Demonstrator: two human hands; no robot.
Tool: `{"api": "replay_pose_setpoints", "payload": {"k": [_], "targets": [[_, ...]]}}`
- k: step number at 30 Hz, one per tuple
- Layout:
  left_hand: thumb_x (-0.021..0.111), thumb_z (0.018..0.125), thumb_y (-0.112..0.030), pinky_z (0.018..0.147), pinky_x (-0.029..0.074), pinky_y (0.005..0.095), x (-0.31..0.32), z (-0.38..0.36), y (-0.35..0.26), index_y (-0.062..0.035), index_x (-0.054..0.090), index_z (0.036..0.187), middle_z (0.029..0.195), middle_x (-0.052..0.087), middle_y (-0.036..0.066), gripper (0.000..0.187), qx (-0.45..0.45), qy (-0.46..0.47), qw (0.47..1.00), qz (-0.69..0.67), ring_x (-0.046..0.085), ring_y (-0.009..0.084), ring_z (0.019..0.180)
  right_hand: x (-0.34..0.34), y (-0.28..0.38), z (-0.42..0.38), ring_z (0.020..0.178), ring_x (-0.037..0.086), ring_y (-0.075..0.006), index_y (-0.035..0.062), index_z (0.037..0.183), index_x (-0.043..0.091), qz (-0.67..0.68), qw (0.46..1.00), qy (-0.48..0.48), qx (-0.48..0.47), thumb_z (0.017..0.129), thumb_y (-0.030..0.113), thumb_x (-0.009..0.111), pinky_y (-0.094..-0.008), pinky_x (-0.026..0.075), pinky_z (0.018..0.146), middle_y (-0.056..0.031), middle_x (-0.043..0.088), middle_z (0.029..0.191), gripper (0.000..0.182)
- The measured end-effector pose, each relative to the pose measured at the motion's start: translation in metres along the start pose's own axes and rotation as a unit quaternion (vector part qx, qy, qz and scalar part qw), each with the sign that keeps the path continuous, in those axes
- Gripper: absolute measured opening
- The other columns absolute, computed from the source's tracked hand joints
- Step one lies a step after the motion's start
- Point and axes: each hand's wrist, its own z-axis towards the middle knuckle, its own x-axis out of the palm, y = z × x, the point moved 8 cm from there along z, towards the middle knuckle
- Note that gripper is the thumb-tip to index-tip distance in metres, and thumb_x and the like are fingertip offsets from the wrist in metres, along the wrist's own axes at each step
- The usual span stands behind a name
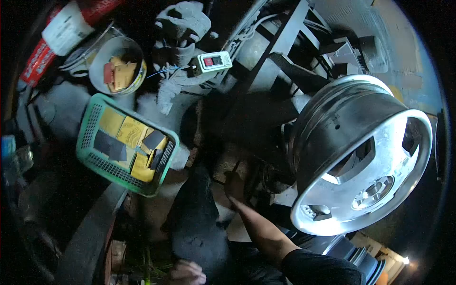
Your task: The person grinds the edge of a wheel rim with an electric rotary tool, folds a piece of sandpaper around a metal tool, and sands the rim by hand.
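My right hand (233, 185) reaches down into shadow in front of my leg. Its fingers look closed, and a thin dark shape sticks out beyond them, too dim to name. My left hand (186, 273) is beside my thigh at the bottom edge, blurred, with its fingers curled and nothing visible in them. To the right stands a bare metal wheel rim (351, 156), tilted, its spoked face towards me. A green plastic basket (90, 156) on the left holds yellow and dark sheets of sandpaper (130, 132).
Behind the basket is a bucket (102, 73) with more sandpaper pieces. A switch box (213, 61) with a red button sits near a dusty machine (183, 23). A red and white package (66, 35) lies at upper left. Metal frame bars (280, 40) rise behind the rim.
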Motion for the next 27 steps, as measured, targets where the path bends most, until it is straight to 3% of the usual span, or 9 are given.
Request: {"api": "replay_pose_setpoints", "payload": {"k": [3,6,12,17,22,27], "targets": [[0.048,0.092,-0.01,0.072,0.049,0.0327,0.002,0.019,0.038,0.0014,0.059,0.095,0.078,0.063,0.013,0.016,-0.036,0.026,0.999,0.002,0.057,0.0178,0.074,0.008,-0.032,-0.005,0.089,0.063,-0.0375,0.0012,0.102,0.068,-0.004,0.996,0.006,0.084,0.09,0.011,0.054,-0.0454,0.049,0.083,-0.0203,0.068,0.1,0.021],[0.048,0.093,-0.011,0.072,0.049,0.0326,0.014,0.04,0.099,0.0013,0.059,0.095,0.078,0.062,0.013,0.016,-0.092,0.058,0.994,0.022,0.056,0.0177,0.074,0.001,-0.064,0.042,0.09,0.063,-0.0373,0.0011,0.103,0.068,-0.015,0.986,-0.04,0.164,0.09,0.01,0.054,-0.0452,0.049,0.083,-0.0201,0.068,0.1,0.021],[0.047,0.093,-0.013,0.071,0.049,0.0323,0.058,0.101,0.265,0.001,0.058,0.095,0.078,0.062,0.012,0.018,-0.194,0.083,0.975,0.062,0.056,0.0175,0.073,-0.006,-0.113,0.168,0.09,0.062,-0.0369,0.0008,0.105,0.067,-0.101,0.975,-0.085,0.179,0.09,0.01,0.054,-0.0447,0.049,0.083,-0.0199,0.067,0.101,0.022],[0.047,0.094,-0.014,0.071,0.049,0.032,0.052,0.136,0.363,0.0008,0.058,0.095,0.078,0.062,0.012,0.019,-0.236,0.022,0.968,0.082,0.056,0.0173,0.073,0.017,-0.125,0.175,0.091,0.062,-0.0365,0.0006,0.107,0.066,-0.135,0.975,-0.067,0.163,0.09,0.01,0.054,-0.0444,0.048,0.083,-0.0197,0.066,0.101,0.023],[0.047,0.095,-0.016,0.07,0.049,0.0317,-0.001,0.132,0.391,0.0006,0.058,0.095,0.078,0.062,0.012,0.02,-0.26,-0.057,0.958,0.108,0.055,0.0171,0.072,0.039,-0.125,0.133,0.092,0.061,-0.0361,0.0004,0.109,0.064,-0.146,0.979,-0.059,0.129,0.09,0.009,0.054,-0.044,0.048,0.083,-0.0195,0.066,0.101,0.024],[0.046,0.095,-0.017,0.07,0.049,0.0315,-0.049,0.107,0.38,0.0004,0.058,0.094,0.077,0.061,0.011,0.021,-0.277,-0.126,0.943,0.134,0.055,0.017,0.072,0.049,-0.124,0.103,0.093,0.06,-0.0357,0.0002,0.111,0.063,-0.137,0.983,-0.056,0.108,0.089,0.009,0.054,-0.0436,0.048,0.083,-0.0194,0.065,0.101,0.025]]}}
